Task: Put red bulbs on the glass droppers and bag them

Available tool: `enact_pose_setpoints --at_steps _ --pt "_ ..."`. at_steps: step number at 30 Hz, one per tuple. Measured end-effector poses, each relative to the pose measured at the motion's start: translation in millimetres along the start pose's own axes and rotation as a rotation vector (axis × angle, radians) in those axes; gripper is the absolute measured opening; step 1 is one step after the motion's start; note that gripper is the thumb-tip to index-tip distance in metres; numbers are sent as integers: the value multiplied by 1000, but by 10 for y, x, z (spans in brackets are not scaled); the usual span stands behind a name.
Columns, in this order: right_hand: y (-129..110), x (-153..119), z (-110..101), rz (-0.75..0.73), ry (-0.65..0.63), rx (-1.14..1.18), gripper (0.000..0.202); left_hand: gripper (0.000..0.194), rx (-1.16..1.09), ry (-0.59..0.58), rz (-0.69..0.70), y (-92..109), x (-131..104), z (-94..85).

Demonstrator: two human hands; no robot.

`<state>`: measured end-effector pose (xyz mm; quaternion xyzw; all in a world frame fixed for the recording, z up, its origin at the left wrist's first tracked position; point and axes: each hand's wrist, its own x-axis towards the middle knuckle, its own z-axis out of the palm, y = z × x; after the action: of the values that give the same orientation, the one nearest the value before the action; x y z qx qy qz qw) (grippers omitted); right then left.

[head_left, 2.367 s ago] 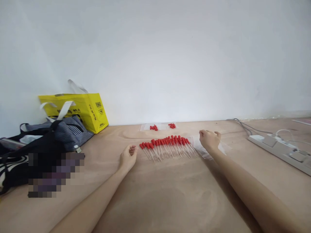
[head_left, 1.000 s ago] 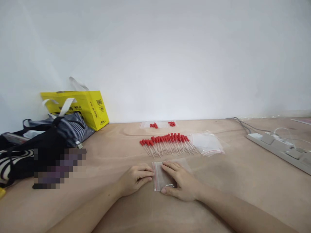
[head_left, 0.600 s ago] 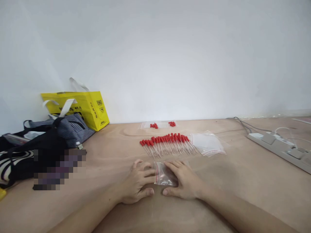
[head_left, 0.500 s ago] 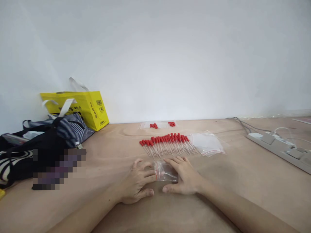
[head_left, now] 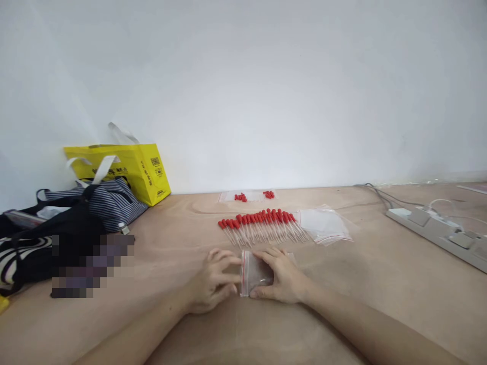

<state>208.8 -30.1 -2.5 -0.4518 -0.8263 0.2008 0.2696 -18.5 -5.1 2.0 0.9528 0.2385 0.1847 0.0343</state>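
Observation:
A small clear zip-lock bag [head_left: 259, 268] with a red line along its left end lies flat on the table between my hands. My right hand [head_left: 283, 278] rests over the bag's right part, thumb and fingers apart. My left hand [head_left: 215, 281] is at the bag's left end, its fingers spread and loosely curved, fingertips close to the red-lined edge; whether they touch it I cannot tell. Just beyond, several droppers [head_left: 262, 223] with red bulbs and clear tubes lie side by side in a row. To their right is a stack of clear zip-lock bags [head_left: 325, 226].
Bags holding red-bulbed droppers [head_left: 241, 197] lie by the wall. On the left stand a yellow carrier bag [head_left: 152, 177], a striped bag [head_left: 110, 203] and a black bag [head_left: 72, 228]. A power strip [head_left: 437, 235] with plugs and cables lies at the right.
My left hand has drawn back slightly from over the bag, exposing its red-lined end. My right hand has shifted a little left, and the bag now lies flatter.

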Motion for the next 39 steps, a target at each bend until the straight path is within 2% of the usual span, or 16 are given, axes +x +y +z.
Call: enact_pose_setpoints --at_steps 2,4,5,6,9,11,14,20,25,30,33,35,39 --pt "9 -1 5 7 11 15 71 30 -45 163 -199 -168 12 18" --pt "14 -3 9 9 22 29 70 26 -25 319 -432 -418 39 28" --pt "13 -5 8 11 26 33 70 23 -8 352 -518 -560 58 29" --pt "10 -7 6 15 27 33 70 23 -4 355 -543 -702 80 27" --pt "-8 -16 -8 35 18 24 69 30 -23 320 -536 -1058 159 11" --pt "-15 -20 -16 41 4 18 69 30 -58 258 -486 -1202 217 -2" --pt "-6 -19 -12 44 5 16 70 25 -99 193 -442 -1314 282 -11" --pt "25 -8 3 48 13 29 70 20 -136 186 -461 -1437 279 -2" --pt "22 -11 -10 50 15 28 71 18 -162 141 -429 -1426 279 -30" --pt "42 -20 -5 40 22 16 69 20 -192 103 -392 -1284 151 -178" --pt "58 -26 -3 37 22 13 70 20 -210 76 -393 -1096 -70 -293" --pt "62 -26 -3 35 22 17 70 20 -235 42 -442 -914 -221 -337" --pt "51 -23 -4 26 17 22 70 21 -269 82 -496 -526 -358 -317"
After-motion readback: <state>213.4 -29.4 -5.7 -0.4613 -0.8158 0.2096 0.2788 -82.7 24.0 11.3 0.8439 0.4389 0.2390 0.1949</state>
